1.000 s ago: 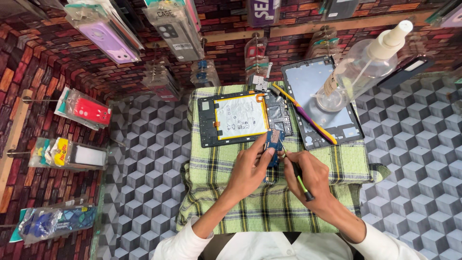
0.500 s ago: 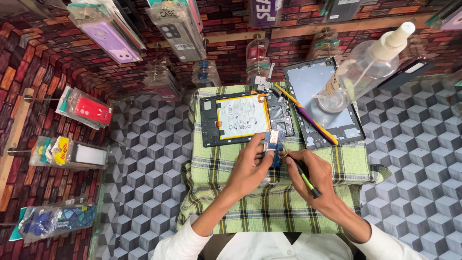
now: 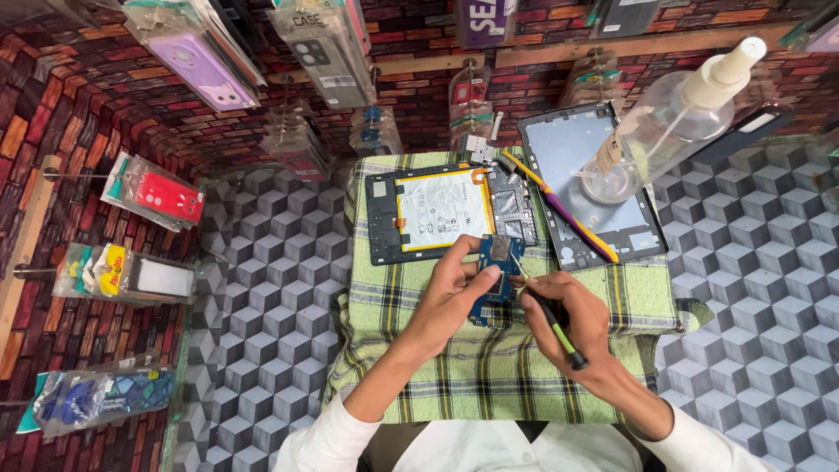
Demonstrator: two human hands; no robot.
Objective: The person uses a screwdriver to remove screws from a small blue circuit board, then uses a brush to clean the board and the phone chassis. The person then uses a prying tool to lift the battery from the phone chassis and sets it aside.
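a small blue circuit board (image 3: 496, 278) sits pinched in the left hand (image 3: 454, 301), its grip closed on the board's left edge, over a green plaid cloth (image 3: 489, 367) on the counter. the right hand (image 3: 572, 328) grips a slim tool (image 3: 546, 306), tip touching the board. just beyond lies an opened tablet (image 3: 433, 212); a clear spray bottle (image 3: 669, 122) stands on a separate screen frame (image 3: 585, 236).

spray bottle (image 3: 673, 118) | checked cloth (image 3: 489, 376) | hanging phone cases (image 3: 197, 57)

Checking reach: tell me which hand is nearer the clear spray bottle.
Right. The right hand sits below and left of the spray bottle, holding a tool; the left hand is farther left, on the blue circuit board.
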